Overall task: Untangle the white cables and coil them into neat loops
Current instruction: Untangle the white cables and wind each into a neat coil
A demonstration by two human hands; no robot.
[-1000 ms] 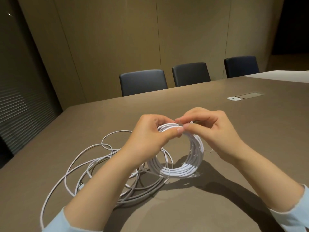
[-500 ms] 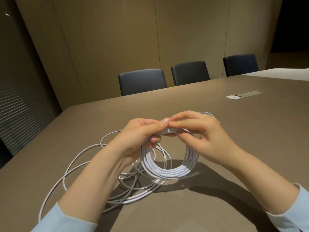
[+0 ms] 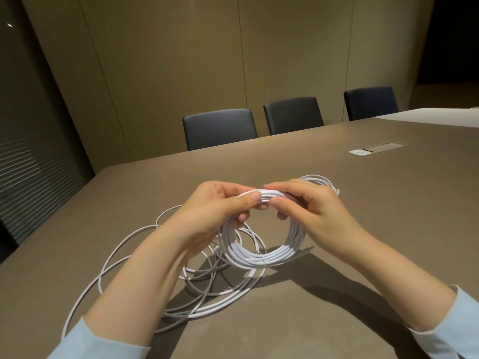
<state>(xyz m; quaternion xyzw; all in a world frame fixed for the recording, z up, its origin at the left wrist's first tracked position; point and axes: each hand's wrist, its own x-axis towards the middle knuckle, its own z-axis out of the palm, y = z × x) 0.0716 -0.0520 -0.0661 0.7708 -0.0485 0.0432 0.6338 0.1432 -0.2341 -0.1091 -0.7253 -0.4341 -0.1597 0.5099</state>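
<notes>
At the top of the coil [image 3: 261, 252], both grips close on the same white bundle: the left hand [image 3: 215, 208] pinches the strands between thumb and curled fingers, and the right hand [image 3: 308, 206] pinches them just beside it, thumb under and fingers over. The two thumbs nearly meet on the bundle. The coil hangs below the hands as a tidy ring of many turns, its lower edge at or just above the tabletop [image 3: 388, 229]; whether it touches is hard to tell. A thin wrap seems to cross the ring at its bottom. Behind the right hand, more white turns [image 3: 320, 180] show above the knuckles. Left of the coil and under the left forearm, loose cable [image 3: 124, 257] lies spread on the tabletop in wide, overlapping loops, some passing under the ring. Both forearms are bare, with pale blue sleeves [image 3: 445, 330] at the frame's lower edge. Farther off, a socket plate [image 3: 377, 149] sits in the tabletop, and three dark chairs [image 3: 219, 128] stand along its far side against a panelled wall.
</notes>
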